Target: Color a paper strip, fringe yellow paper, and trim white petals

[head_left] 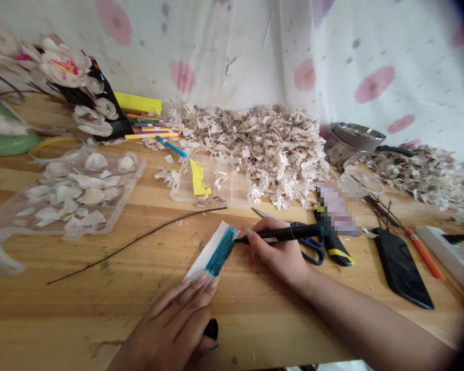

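A white paper strip (205, 254) with a teal-coloured band along its right side lies tilted on the wooden table. My left hand (178, 314) presses its fingertips on the strip's lower end, and a black cap (211, 329) shows beneath its fingers, apparently held against the palm. Pinched in my right hand (276, 252) is a black marker (294, 233), its tip touching the upper right edge of the teal band. Blue-handled scissors (313, 247) lie just behind my right hand. A thin dark twig (139, 238) rests to the left of the strip.
Petals fill a clear tray (128, 198) at left. Behind the strip sits a clear compartment box (232, 190) with yellow paper. Dried flakes (270, 139) are heaped at the back. At right are a metal pot (348, 141), a black-yellow tool (338, 250) and a black object (404, 273).
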Demonstrator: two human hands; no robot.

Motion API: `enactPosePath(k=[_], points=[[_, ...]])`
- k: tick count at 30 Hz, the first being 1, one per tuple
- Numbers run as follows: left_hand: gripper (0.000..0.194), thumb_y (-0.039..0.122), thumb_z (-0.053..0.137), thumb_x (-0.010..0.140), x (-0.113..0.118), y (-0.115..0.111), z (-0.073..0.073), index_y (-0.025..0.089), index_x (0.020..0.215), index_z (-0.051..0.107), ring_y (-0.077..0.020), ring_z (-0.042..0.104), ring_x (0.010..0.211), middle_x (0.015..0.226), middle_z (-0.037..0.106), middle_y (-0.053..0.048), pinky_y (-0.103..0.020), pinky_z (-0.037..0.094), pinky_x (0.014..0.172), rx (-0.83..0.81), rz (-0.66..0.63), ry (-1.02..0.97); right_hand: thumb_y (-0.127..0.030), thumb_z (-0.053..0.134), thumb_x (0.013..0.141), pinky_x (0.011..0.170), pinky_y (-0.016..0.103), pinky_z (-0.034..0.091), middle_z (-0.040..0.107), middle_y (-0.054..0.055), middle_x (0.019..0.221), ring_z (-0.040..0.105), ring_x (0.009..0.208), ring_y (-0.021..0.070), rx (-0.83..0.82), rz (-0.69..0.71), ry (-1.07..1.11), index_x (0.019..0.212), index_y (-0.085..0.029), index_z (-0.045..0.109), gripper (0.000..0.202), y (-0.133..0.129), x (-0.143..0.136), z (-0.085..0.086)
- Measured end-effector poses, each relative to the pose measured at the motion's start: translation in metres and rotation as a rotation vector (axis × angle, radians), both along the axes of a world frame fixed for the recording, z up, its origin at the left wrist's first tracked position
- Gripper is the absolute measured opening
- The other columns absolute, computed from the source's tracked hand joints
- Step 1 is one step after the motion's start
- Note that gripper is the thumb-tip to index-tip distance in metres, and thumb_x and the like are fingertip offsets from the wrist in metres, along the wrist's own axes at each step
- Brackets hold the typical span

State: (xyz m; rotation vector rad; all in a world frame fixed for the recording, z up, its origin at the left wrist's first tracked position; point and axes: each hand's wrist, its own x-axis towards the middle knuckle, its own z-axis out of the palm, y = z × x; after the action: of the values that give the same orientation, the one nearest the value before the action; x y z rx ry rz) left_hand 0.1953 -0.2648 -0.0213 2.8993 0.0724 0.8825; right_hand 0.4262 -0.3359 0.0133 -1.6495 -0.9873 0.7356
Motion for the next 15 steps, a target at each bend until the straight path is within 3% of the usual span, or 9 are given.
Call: enactPosePath(k=[5, 11, 15], points=[[0.031, 0.026, 0.036, 0.097, -0.001, -0.005, 0.003, 0.014, 0.099, 0.064, -0.0118, 0.060, 0.114, 0.112, 0.071, -0.004, -0.021, 0.025, 0.114, 0.020, 0.007, -0.039, -0.045, 0.066, 0.080, 0.032, 0.020, 0.030, 0.051, -0.005, 0.041, 0.040, 0.032, 0.0074, 0.063, -0.062, 0.181, 0.067, -0.019, 0.052, 0.033, 0.002, 0.000, 0.001], [0.042, 0.016, 0.022, 0.098, -0.001, -0.030, -0.008, 0.021, 0.080, 0.059, -0.0087, 0.065, 0.100, 0.094, 0.074, 0.001, -0.023, 0.035, 0.110, -0.183, 0.077, -0.229, -0.046, 0.067, 0.079, 0.032, 0.019, 0.027, 0.052, -0.004, 0.041, 0.038, 0.031, 0.0062, 0.068, -0.070, 0.214, 0.067, -0.018, 0.053, 0.034, 0.002, 0.000, 0.000], [0.038, 0.030, 0.027, 0.100, 0.005, -0.017, 0.002, 0.019, 0.087, 0.062, -0.0103, 0.063, 0.105, 0.099, 0.074, -0.002, -0.021, 0.032, 0.111, -0.057, 0.044, -0.173, -0.048, 0.067, 0.078, 0.033, 0.019, 0.029, 0.052, -0.005, 0.041, 0.037, 0.031, 0.0065, 0.057, -0.067, 0.208, 0.067, -0.018, 0.054, 0.035, 0.001, 0.000, 0.000]])
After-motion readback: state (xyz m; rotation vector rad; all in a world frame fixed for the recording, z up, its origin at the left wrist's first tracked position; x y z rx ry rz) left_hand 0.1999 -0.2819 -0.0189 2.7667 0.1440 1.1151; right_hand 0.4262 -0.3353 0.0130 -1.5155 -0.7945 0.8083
